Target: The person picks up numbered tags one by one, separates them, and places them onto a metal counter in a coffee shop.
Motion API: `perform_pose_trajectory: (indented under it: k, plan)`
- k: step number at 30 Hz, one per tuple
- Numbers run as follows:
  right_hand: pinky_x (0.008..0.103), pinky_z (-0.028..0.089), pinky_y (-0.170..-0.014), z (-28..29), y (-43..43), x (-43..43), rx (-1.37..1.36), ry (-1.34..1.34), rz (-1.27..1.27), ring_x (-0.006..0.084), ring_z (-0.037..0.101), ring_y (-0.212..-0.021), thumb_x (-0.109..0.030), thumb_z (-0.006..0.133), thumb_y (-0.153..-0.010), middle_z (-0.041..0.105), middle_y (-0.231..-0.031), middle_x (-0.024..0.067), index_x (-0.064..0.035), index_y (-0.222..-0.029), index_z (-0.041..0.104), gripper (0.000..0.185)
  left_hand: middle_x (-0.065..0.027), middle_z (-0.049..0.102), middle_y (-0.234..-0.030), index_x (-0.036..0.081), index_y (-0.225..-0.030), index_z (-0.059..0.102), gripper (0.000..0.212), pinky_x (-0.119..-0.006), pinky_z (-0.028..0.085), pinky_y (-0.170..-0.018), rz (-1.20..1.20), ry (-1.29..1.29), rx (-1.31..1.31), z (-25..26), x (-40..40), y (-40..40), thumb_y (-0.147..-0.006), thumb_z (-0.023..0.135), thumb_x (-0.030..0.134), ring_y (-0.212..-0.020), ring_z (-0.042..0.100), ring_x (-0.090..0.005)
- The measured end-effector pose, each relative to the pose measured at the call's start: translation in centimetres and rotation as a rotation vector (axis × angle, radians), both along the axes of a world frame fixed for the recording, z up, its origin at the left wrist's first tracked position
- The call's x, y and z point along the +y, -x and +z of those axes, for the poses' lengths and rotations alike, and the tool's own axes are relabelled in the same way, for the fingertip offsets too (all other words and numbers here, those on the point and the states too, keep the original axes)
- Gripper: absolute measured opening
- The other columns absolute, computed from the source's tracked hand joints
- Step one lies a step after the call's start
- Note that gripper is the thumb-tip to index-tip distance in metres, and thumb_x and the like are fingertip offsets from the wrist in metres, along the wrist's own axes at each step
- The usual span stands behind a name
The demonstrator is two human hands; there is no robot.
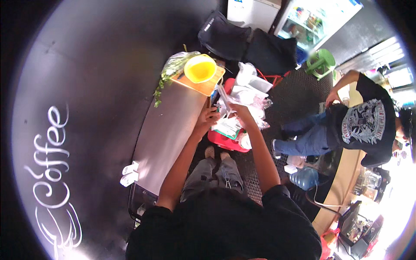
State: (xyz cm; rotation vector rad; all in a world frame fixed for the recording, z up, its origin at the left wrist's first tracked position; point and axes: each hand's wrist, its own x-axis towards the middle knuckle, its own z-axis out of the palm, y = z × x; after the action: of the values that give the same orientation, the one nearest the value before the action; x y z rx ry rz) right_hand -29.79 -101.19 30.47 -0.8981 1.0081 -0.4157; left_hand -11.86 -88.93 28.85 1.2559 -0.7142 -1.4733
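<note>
My left hand [206, 119] is at the right edge of the counter, its fingers bent; whether it grips something is too small to tell. Just right of it, my right hand [242, 114] reaches over clear plastic bags, its fingers curled at the plastic; its grip is unclear. White papers or packs [228, 126] lie below the hands, on a green-edged item above a red container [224, 141]. Beyond my left hand, a yellow bowl [200, 68] stands on a wooden cutting board [195, 86], with leafy greens in a plastic bag [178, 62] beside it.
A long counter [175, 120] runs along the dark wall. Black folding chairs [227, 39] stand ahead, and a green stool [321, 63] stands near a lit refrigerator [308, 24]. At right, another person [364, 120] is at a wooden counter, with a large blue water bottle [304, 178] nearby.
</note>
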Motion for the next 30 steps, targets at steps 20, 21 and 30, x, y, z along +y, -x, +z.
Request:
perform_pose_trajectory:
  k: [20,21,30]
  plan:
    - [0.0363,0.057,-0.073,6.8,0.0,13.0,-0.400,0.866,0.251,0.0337,0.067,-0.083,0.000,0.064,-0.087,0.064,-0.101,0.0126,-0.0035,-0.124,0.055,0.039,-0.0093,0.060,-0.110,0.004,-0.116,0.053,0.029,-0.033,0.054,-0.080,0.560,0.037,0.043,7.0,14.6,6.7,-0.095,0.059,0.023,-0.100,0.065,-0.0216]
    - [0.0347,0.058,-0.069,8.4,-0.5,14.2,-0.421,0.475,0.160,0.0310,0.069,-0.077,-0.011,0.067,-0.086,0.065,-0.095,0.0137,0.0005,-0.115,0.056,0.033,-0.0096,0.060,-0.113,0.005,-0.118,0.052,0.031,-0.035,0.054,-0.082,0.532,0.085,0.131,6.8,15.6,6.5,-0.096,0.057,0.027,-0.102,0.065,-0.0230]
    - [0.0277,0.056,-0.055,9.4,-2.8,17.7,-0.019,0.211,0.287,0.0187,0.067,-0.068,-0.030,0.084,-0.073,0.067,-0.089,0.0126,0.0068,-0.111,0.055,0.061,-0.0048,0.056,-0.107,0.009,-0.118,0.048,0.037,-0.033,0.048,-0.086,0.444,0.195,0.227,7.1,23.6,6.2,-0.095,0.060,0.036,-0.105,0.061,-0.0211]
